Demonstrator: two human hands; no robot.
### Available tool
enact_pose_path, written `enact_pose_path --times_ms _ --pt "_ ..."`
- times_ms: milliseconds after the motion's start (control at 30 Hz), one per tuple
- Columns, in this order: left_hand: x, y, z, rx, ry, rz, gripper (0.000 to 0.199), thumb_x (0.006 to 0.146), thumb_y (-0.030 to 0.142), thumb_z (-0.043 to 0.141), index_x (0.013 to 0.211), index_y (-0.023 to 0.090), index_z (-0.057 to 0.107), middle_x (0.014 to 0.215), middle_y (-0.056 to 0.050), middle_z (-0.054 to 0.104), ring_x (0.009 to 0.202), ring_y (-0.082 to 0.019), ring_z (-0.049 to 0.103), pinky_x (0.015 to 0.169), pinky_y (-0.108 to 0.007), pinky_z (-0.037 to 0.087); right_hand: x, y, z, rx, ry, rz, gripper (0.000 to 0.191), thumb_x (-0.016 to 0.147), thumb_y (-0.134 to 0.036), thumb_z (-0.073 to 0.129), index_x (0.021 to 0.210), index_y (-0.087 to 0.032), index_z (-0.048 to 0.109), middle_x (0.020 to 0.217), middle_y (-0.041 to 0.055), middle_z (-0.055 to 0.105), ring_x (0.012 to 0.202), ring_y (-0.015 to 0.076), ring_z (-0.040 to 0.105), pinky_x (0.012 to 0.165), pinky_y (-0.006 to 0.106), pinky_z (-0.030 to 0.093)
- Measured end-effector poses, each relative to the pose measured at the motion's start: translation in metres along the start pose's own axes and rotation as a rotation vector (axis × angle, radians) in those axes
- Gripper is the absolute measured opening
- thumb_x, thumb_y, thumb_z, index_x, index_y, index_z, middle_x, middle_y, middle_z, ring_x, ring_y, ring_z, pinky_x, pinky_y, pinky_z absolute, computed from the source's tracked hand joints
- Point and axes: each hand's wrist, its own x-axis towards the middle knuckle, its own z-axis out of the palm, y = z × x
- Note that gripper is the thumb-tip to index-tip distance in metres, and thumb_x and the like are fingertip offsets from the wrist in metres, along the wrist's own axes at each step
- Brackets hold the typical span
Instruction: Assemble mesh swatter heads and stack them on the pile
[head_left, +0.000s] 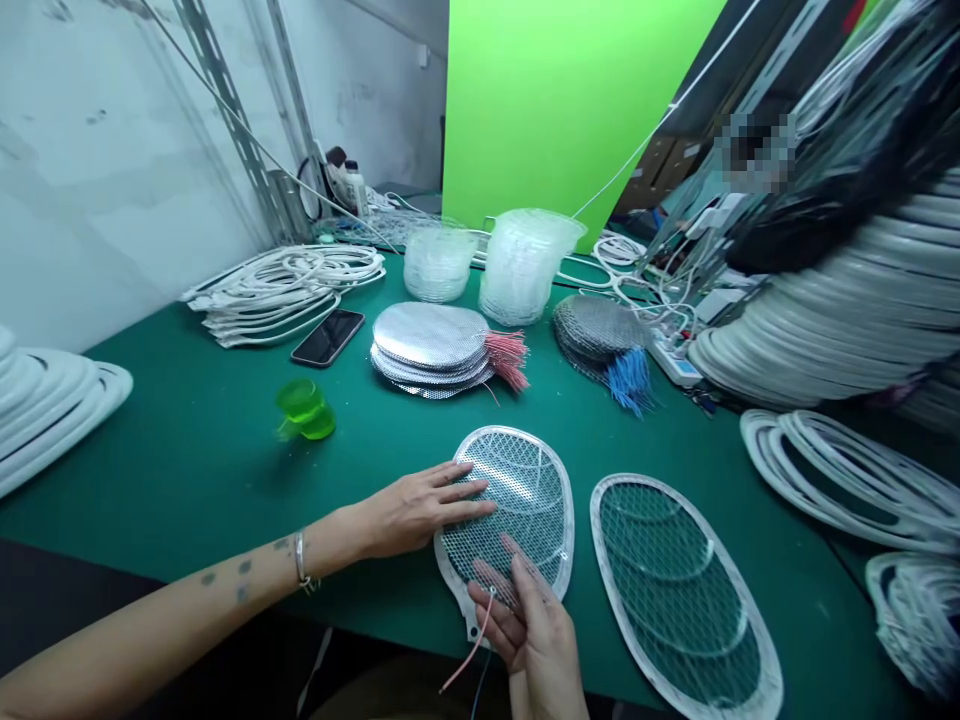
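Mesh frame [525,515]: was laid lengthwise away.
Left hand [409,511]: was spread atop, nothing gripped.
Right hand [537,625]: half-curled, nearer pink wire [470,658] — hold unclear.

Cool, diffuse light fills the room, and the lime-green panel [577,110] glows brightest. Below it, glare streaks the metal mesh [521,490]; lower still, shadow swallows the space under the tabletop [187,430]. To its right, a pixelated patch [757,152] masks detail, and stacked white frames [840,290] look stretched and slightly blurred.

I'm in a workshop: my green worktop [187,440] holds stacked white frames [270,280] and a pile of metal mesh sheets [429,335] with red wires [506,358], near a slotted metal post [223,100].
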Motion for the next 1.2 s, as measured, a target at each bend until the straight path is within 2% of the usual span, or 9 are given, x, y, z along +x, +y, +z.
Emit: enact_pose_path --times_ms 167,233,333,433,567,733,800,1000,1200 --pt "-0.003 -0.004 -0.025 -0.279 -0.146 -0.041 0.083 0.081 0.0 0.045 0.153 0.029 0.016 0.159 0.002 0.021 0.148 -0.022 0.009 0.121 -0.044 0.016 0.002 -0.006 0.001 0.038 0.035 0.017 0.096 0.054 -0.05 0.085 0.135 -0.016 0.045 0.1 0.0122 0.074 0.088 0.0295 0.072 0.067 0.03 0.059" --pt "-0.001 -0.009 -0.038 -0.392 -0.197 -0.052 0.08 0.081 -0.001 0.043 0.151 0.033 0.024 0.158 0.006 0.024 0.147 -0.02 0.014 0.121 -0.043 0.017 0.004 -0.007 -0.001 0.038 0.054 0.046 0.097 0.051 -0.048 0.086 0.133 -0.014 0.046 0.098 0.0128 0.075 0.087 0.0299 0.072 0.066 0.03 0.059" --pt "0.015 -0.016 -0.049 -0.499 -0.118 -0.117 0.06 0.089 0.007 0.041 0.143 0.033 0.042 0.154 0.005 0.034 0.143 -0.02 0.028 0.117 -0.038 0.028 0.007 -0.004 -0.005 0.033 0.052 0.049 0.093 0.053 -0.047 0.085 0.13 -0.014 0.046 0.098 0.0127 0.075 0.085 0.0291 0.072 0.066 0.029 0.059" --pt "0.048 -0.019 -0.038 -0.428 0.015 -0.196 0.044 0.101 0.03 0.034 0.145 0.028 0.04 0.155 0.0 0.031 0.145 -0.023 0.023 0.117 -0.042 0.025 0.01 0.001 -0.007 0.021 0.027 0.017 0.084 0.06 -0.048 0.082 0.127 -0.014 0.046 0.099 0.0122 0.075 0.084 0.0277 0.073 0.067 0.029 0.058" --pt "0.087 -0.02 -0.005 -0.182 -0.015 -0.163 0.057 0.102 0.05 0.023 0.152 0.022 0.023 0.159 -0.003 0.018 0.148 -0.024 0.003 0.12 -0.047 0.007 0.011 0.003 -0.008 -0.001 0.051 -0.011 0.075 0.061 -0.048 0.082 0.119 -0.014 0.049 0.092 0.0097 0.075 0.083 0.0283 0.073 0.067 0.03 0.059" --pt "0.083 -0.017 0.021 -0.02 0.051 -0.184 0.061 0.101 0.053 0.02 0.153 0.021 0.017 0.16 -0.004 0.013 0.148 -0.024 0.002 0.12 -0.044 0.007 0.013 -0.01 -0.018 -0.11 0.004 -0.01 0.059 0.059 -0.048 0.083 0.101 -0.015 0.057 0.084 0.0058 0.074 0.077 0.0256 0.073 0.066 0.029 0.059" --pt "0.077 -0.014 0.024 -0.005 0.067 -0.231 0.062 0.101 0.054 0.019 0.154 0.021 0.016 0.16 -0.005 0.011 0.148 -0.025 0.002 0.12 -0.045 0.009 0.013 -0.017 -0.023 -0.17 -0.026 -0.009 0.055 0.061 -0.047 0.083 0.097 -0.013 0.059 0.08 0.0056 0.074 0.074 0.0236 0.073 0.065 0.028 0.059" --pt "0.085 -0.001 0.014 -0.022 -0.001 -0.322 0.065 0.101 0.055 0.018 0.153 0.018 0.019 0.16 -0.008 0.014 0.148 -0.027 0.004 0.119 -0.049 0.012 0.008 -0.025 -0.026 -0.141 -0.03 -0.012 0.068 0.065 -0.046 0.082 0.116 -0.01 0.056 0.085 0.0068 0.075 0.074 0.0211 0.072 0.067 0.028 0.06" --pt "0.09 0.002 0.011 -0.044 0.002 -0.336 0.064 0.102 0.053 0.016 0.153 0.016 0.02 0.16 -0.009 0.011 0.148 -0.026 0.004 0.12 -0.046 0.009 0.009 -0.02 -0.023 -0.119 -0.021 0.001 0.067 0.06 -0.047 0.084 0.109 -0.01 0.057 0.087 0.009 0.075 0.076 0.0238 0.073 0.067 0.029 0.06"
